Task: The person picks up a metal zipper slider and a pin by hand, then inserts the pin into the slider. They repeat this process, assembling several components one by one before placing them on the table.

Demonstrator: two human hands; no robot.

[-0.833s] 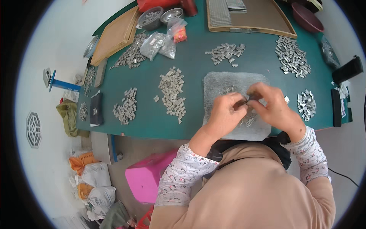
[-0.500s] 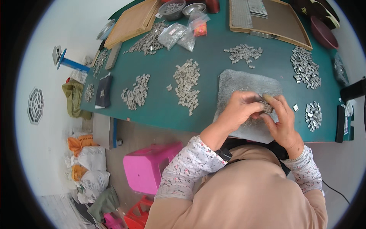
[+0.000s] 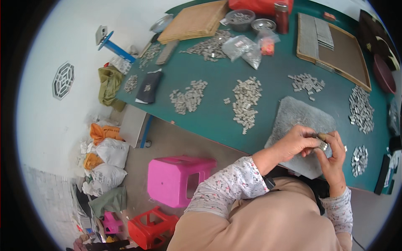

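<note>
Pass: green tabletop (image 3: 270, 100) between middle metal heap (image 3: 246, 100) and grey mat (image 3: 301, 113) | Blocking: wooden tray (image 3: 345, 54), right-hand heap (image 3: 361, 111)

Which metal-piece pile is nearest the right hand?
The small pile just right of the right hand. The larger pile behind it lies farther off; other piles are beyond the grey mat or left of it.

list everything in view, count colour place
large tabletop: one, green, centre
square fabric mat: one, grey, tabletop right
held metal part: count unclear, silver, above mat
metal pieces: many piles, silver, across tabletop
wooden tray: one, brown, far right
flat wooden boards: uncountable, tan, far left
round bowls: several, grey, silver, maroon, far side
plastic bags: several, clear, far middle
plastic stools: at least two, magenta, red, left floor
plump sacks: several, white, orange, left floor
left hand: one, bare, above mat
right hand: one, bare, above mat
</note>
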